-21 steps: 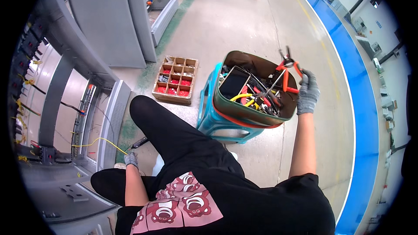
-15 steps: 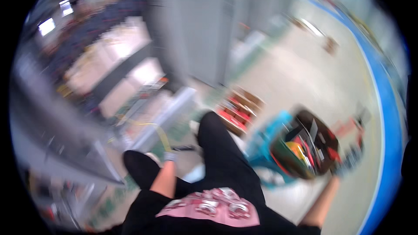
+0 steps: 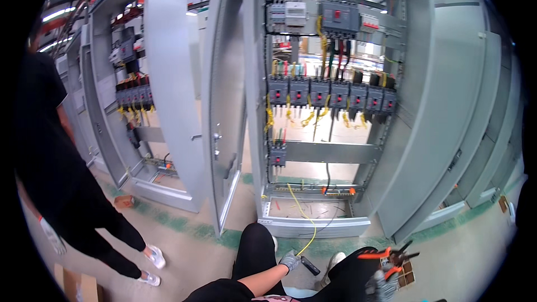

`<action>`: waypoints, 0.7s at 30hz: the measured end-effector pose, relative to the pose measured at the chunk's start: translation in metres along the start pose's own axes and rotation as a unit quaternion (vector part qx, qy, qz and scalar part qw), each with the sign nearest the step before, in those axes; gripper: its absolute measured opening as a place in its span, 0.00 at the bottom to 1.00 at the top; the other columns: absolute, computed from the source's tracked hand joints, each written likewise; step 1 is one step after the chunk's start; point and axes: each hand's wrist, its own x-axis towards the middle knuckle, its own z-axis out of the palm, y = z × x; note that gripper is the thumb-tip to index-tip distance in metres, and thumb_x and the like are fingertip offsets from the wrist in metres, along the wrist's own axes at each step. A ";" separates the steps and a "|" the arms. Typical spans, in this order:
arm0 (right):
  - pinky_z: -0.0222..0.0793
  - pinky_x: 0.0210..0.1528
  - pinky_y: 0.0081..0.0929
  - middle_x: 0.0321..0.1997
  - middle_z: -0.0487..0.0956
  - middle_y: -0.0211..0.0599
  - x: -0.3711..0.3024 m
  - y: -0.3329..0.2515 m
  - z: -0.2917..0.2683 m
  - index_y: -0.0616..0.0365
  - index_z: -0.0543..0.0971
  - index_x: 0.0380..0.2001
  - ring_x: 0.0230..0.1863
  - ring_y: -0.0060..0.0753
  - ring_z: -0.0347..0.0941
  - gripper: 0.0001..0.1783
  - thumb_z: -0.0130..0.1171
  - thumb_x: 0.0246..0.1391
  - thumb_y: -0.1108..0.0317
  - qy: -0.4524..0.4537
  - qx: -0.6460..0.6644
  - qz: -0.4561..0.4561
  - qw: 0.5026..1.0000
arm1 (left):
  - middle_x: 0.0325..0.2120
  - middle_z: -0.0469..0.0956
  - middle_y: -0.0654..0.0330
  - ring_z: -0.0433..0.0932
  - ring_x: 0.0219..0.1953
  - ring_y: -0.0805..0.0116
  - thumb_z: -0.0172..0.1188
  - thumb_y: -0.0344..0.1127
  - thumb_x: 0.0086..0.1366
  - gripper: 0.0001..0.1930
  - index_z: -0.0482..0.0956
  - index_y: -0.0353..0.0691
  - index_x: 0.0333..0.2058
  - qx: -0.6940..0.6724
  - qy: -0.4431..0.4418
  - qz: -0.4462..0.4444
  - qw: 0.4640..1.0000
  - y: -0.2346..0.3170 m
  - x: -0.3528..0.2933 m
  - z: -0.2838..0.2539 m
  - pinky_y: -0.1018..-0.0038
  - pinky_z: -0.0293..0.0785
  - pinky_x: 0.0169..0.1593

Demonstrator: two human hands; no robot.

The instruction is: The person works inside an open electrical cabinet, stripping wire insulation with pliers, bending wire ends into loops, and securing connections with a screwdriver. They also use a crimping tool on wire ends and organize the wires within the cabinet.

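My left hand (image 3: 290, 261), in a grey glove, is closed round the end of a yellow wire (image 3: 314, 229) that runs down from the base of the open grey cabinet (image 3: 313, 228). Right beside its fingers is a black rod-like tool (image 3: 310, 266); whether the hand also grips it I cannot tell. Low on the right, my gloved right hand (image 3: 382, 285) grips orange-handled pliers (image 3: 397, 258), their dark jaws apart and pointing right. My bent knees are between and around the hands.
Inside the cabinet runs a row of breakers (image 3: 319, 94) with yellow wires. Its door (image 3: 226, 117) stands open on the left. Another person (image 3: 67, 156) in black stands at left, near a cardboard box (image 3: 78, 285). A divided box (image 3: 407, 275) is beyond the pliers.
My view has swung from the tool bag and floor on the right to the cabinet. The right hand has left the bag's side with the pliers. The left hand still holds the yellow wire.
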 end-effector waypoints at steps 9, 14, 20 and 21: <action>0.62 0.54 0.43 0.52 0.69 0.49 -0.009 0.014 0.050 0.59 0.69 0.50 0.53 0.52 0.63 0.26 0.64 0.46 0.68 -0.312 0.262 0.205 0.890 | 0.33 0.78 0.49 0.77 0.35 0.52 0.52 0.45 0.61 0.15 0.76 0.40 0.38 0.182 0.008 0.158 0.970 -0.003 0.011 -0.072 0.61 0.73 0.39; 0.44 0.68 0.52 0.61 0.63 0.58 -0.003 0.030 0.051 0.62 0.56 0.62 0.65 0.61 0.54 0.44 0.63 0.41 0.69 -0.382 0.393 0.369 0.751 | 0.27 0.76 0.60 0.74 0.28 0.67 0.58 0.34 0.59 0.14 0.73 0.31 0.40 -0.079 -0.103 0.041 0.991 0.062 -0.020 -0.062 0.72 0.72 0.35; 0.51 0.65 0.49 0.52 0.71 0.48 0.016 0.045 0.086 0.67 0.62 0.56 0.62 0.54 0.62 0.38 0.63 0.47 0.56 -0.488 0.346 0.405 0.691 | 0.25 0.75 0.67 0.71 0.20 0.81 0.56 0.36 0.62 0.08 0.71 0.44 0.39 -0.102 -0.193 -0.174 0.960 0.080 -0.061 -0.036 0.82 0.66 0.19; 0.60 0.60 0.46 0.41 0.75 0.43 0.027 0.042 0.100 0.65 0.70 0.44 0.52 0.45 0.71 0.28 0.63 0.47 0.54 -0.464 0.332 0.368 0.734 | 0.24 0.75 0.67 0.71 0.20 0.81 0.56 0.36 0.62 0.08 0.71 0.44 0.39 -0.131 -0.188 -0.177 0.957 0.083 -0.068 -0.035 0.82 0.66 0.19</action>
